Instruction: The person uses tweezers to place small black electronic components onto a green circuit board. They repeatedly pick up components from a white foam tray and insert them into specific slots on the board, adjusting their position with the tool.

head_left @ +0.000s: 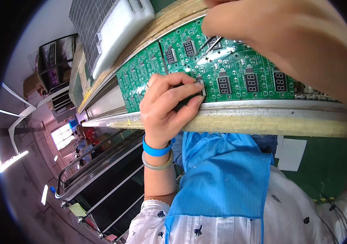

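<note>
Up close, her left hand [169,107] pinches a small black part [200,87] against the green circuit board [238,73], while the right hand [271,28] clamps tweezers [210,44] above it.

Two hands [169,105], two wristbands [156,151]

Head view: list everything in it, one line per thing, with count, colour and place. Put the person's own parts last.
Circuit board panel: one long panel, green, lying along the conveyor rail, top centre.
Digit display modules: at least six, black, seated in rows on the panel.
Small component: one, dark, pinched at the panel's near edge.
Tweezers: one pair, metal, tips over the panel.
Conveyor rail: one, silver and tan, across the middle.
Foam sheet: one, white, top left.
Apron: one, blue, lower centre.
Wristband: one, blue, left wrist.
Bangle: one, pale, left wrist.
Left hand: pinching the small component.
Right hand: blurred, holding the tweezers.
</note>
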`<state>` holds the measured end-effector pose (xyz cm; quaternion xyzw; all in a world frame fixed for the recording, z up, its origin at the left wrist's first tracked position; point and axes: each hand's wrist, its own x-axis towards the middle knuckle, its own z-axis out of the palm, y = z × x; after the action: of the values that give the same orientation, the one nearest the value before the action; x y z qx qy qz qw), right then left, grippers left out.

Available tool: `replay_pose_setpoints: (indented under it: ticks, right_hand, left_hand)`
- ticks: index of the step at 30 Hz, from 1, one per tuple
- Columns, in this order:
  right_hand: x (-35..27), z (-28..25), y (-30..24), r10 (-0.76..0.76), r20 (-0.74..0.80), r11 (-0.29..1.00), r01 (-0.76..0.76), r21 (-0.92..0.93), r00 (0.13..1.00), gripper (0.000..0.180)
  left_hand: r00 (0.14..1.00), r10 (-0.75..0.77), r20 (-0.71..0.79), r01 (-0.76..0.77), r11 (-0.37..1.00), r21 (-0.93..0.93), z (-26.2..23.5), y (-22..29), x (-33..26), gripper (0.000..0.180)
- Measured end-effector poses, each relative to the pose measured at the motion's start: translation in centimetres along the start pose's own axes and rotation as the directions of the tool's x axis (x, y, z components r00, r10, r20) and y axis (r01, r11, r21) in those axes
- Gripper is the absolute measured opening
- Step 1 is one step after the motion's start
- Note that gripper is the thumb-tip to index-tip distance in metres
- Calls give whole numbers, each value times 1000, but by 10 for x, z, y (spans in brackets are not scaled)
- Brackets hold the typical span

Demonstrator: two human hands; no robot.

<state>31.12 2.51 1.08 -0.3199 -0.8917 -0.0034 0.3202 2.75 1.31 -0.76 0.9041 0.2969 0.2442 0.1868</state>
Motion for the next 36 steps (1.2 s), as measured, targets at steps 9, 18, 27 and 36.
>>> replay_pose_setpoints:
  ticks: [9, 18, 27, 36]
  right_hand:
    - [-18, -11, -71, 301, 77, 953, -298, -46, 951, 25]
    - [-22, 9, -103, 391, -3, 919, -390, -52, 920, 35]
    - [-34, 27, -129, 468, 9, 881, -465, -86, 884, 38]
    - [-34, 34, -144, 523, -22, 848, -523, -80, 852, 46]
  left_hand:
    - [998, 20, 52, -20, 1000, 8, -5, -3, -6, 31]
    - [1000, 21, 1, -21, 1000, 4, -3, -3, -3, 29]
    - [999, 34, 3, -34, 999, 9, -3, -4, -3, 31]
    - [999, 11, 33, -12, 1000, 9, -3, -2, -4, 32]
